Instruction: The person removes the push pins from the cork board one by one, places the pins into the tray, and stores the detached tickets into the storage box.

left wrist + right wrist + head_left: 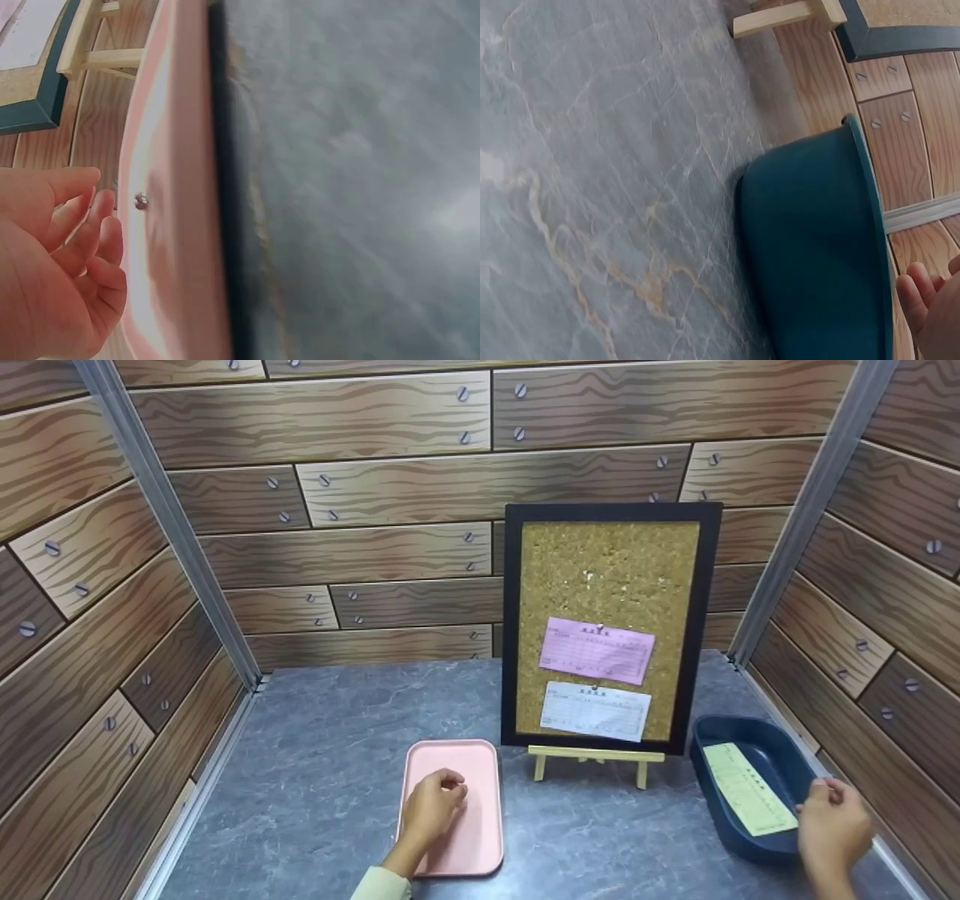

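In the head view, my left hand (pixel 433 808) hovers over a pink tray (pixel 480 847), fingers loosely bent, with nothing visible in them. The left wrist view shows a small silvery pushpin (pixel 140 200) at the tray, just off the fingertips. My right hand (pixel 836 821) is at the right side of a dark blue bin (pixel 739 840), fingers loosely curled and no paper seen between them. A yellow-green printed slip (pixel 750 791) lies in that bin, one end close to the right hand. The right wrist view shows only some fingers (pixel 911 300) beyond the bin's rim.
A black-framed cork board (pixel 611 555) stands on a small wooden easel (pixel 596 754). Pinned to it are a pink slip (pixel 596 651) and, below, a white slip (pixel 596 711). Wood-patterned walls with metal corner posts surround the grey marbled tabletop (pixel 322 780).
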{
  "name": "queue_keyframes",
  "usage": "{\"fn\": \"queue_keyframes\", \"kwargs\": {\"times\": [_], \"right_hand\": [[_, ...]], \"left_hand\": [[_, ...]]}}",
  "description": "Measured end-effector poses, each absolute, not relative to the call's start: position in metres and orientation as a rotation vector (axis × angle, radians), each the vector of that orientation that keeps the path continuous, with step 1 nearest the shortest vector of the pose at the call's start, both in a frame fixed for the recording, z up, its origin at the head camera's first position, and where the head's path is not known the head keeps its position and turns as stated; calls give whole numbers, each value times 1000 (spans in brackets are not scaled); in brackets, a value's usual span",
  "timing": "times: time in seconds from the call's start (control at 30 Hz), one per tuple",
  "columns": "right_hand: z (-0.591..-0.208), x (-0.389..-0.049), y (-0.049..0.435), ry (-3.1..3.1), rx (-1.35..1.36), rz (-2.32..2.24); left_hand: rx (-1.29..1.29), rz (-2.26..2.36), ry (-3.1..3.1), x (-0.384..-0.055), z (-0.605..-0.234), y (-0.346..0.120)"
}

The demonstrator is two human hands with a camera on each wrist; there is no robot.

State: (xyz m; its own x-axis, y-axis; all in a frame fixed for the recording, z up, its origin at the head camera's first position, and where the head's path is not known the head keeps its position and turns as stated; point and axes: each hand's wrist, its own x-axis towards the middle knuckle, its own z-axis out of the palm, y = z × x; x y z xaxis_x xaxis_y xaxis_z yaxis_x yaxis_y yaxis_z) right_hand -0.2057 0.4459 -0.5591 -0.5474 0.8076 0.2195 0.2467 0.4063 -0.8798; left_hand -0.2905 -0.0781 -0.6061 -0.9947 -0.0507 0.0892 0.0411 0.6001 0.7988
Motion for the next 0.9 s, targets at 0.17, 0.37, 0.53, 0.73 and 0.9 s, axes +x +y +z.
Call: {"fn": "queue_keyframes", "kwargs": {"times": [0.17,0.37,0.53,0.73,0.9], "right_hand": [[-552,-212,435,-2011,-856,1101],[-541,-223,419,-1996,-780,1111],[-535,-232,406,-1997,-703,1111],[-527,-245,389,-2001,-586,1124],[-518,-256,372,-1997,-500,1089]], "left_hand": [[-20,-1380,-2697,-294,-594,-72],[-18,-1376,-2675,-298,-575,-62],[-42,-1379,-2635,-301,-559,-55],[-100,-1384,-2588,-308,-538,-43],[-185,-1332,-2538,-314,-520,-28]]}}
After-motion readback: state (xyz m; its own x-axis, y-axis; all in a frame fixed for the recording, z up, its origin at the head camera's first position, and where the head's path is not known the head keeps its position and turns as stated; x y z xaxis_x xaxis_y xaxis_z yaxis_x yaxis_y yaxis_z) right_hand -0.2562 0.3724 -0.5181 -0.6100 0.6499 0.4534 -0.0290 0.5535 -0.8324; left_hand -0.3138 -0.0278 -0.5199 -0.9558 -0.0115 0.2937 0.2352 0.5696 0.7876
